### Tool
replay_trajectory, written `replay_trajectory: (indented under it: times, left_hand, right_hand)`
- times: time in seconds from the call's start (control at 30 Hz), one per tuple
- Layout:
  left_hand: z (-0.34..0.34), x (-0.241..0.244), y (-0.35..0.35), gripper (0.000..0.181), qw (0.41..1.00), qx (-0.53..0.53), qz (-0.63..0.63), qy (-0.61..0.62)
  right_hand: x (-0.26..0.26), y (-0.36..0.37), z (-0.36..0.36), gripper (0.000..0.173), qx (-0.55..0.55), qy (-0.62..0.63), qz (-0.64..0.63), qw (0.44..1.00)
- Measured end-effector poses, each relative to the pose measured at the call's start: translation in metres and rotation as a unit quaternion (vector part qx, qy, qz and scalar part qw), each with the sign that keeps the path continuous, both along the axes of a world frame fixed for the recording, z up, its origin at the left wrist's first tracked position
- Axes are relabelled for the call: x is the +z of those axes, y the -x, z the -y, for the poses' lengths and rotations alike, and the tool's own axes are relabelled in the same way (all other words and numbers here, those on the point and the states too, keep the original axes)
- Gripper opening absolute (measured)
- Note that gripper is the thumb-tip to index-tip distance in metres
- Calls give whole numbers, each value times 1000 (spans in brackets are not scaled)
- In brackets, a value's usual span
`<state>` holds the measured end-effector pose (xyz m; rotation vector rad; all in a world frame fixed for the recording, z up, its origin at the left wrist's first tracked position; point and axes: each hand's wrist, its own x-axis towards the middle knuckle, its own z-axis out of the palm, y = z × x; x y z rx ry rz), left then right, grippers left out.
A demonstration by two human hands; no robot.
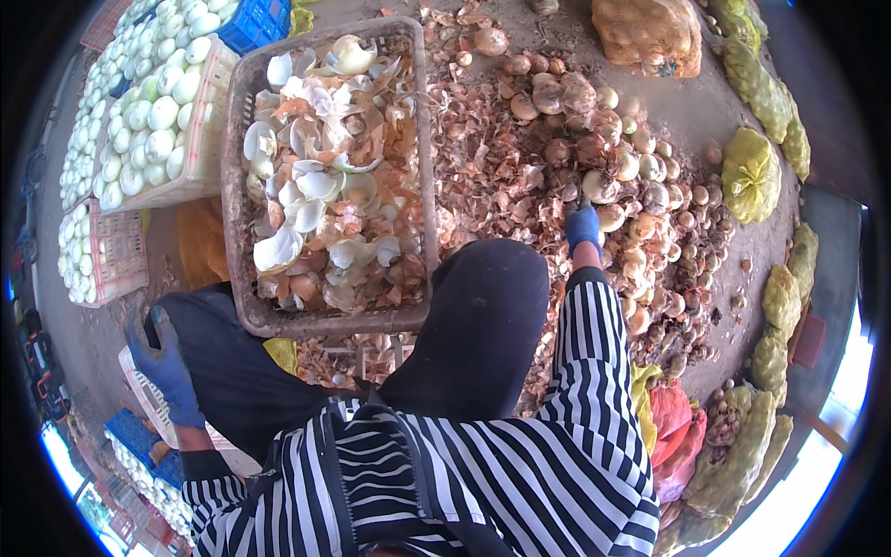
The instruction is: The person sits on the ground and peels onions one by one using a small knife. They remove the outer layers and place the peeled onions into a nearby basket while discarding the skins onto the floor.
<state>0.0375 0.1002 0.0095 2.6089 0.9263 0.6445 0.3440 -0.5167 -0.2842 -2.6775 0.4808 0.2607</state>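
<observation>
My right hand [583, 226], in a blue work glove, reaches down into a heap of unpeeled onions [637, 240]. Its fingertips touch or nearly touch a pale onion [597, 186]; whether they grip anything cannot be made out. My left hand [166, 369], gloved in blue too, hangs beside my left knee, thumb and fingers apart and nothing held. In front of me, between my knees, stands a brown plastic crate [324, 322]. Dry onion skins [362, 202] and thick white peeled layers [306, 188] fill it.
Peeled white onions fill a pale plastic crate [209, 132] and others at left, near a blue crate [257, 24]. Loose skins [480, 160] cover the ground. Mesh sacks stand right: an orange one [647, 31], a yellow one [752, 174] and a red one [672, 425].
</observation>
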Motion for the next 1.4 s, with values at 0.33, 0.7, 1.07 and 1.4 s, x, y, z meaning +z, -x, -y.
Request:
replay_trajectory:
  times: [0.33,0.7,1.07,1.4]
  left_hand:
    - [24,10,-13,37,976,-132,-1,-173]
    - [136,16,-74,52,658,-257,67,705]
    - [119,40,-25,79,532,-270,136,791]
    - [92,23,3,95,797,-288,262,462]
  right_hand:
    - [157,49,-44,41,76,-314,111,940]
    - [330,170,-181,50,377,-169,381,827]
    - [302,254,-245,59,527,-98,353,767]
    - [320,272,-249,48,539,-129,246,795]
